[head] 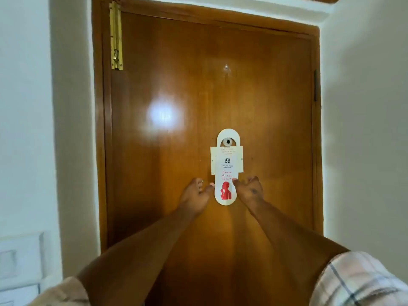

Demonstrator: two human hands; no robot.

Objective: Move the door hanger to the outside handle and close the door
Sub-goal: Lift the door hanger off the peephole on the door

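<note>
A white door hanger (225, 173) with red "Please do not disturb" text and a red figure hangs by its round hole on a small peg (228, 142) in the middle of the brown wooden door (176, 107). The door stands closed in its frame. My left hand (195, 196) reaches up at the hanger's lower left edge, its thumb tip touching the card. On the lower right edge, my right hand (248, 191) has a fingertip against the card. Neither hand has a clear grip on it. No door handle is in view.
A brass slide bolt (116, 38) is fixed at the door's upper left. A dark hinge (315, 85) sits on the right frame edge. White walls flank the door, with a white switch plate (19, 259) low on the left wall.
</note>
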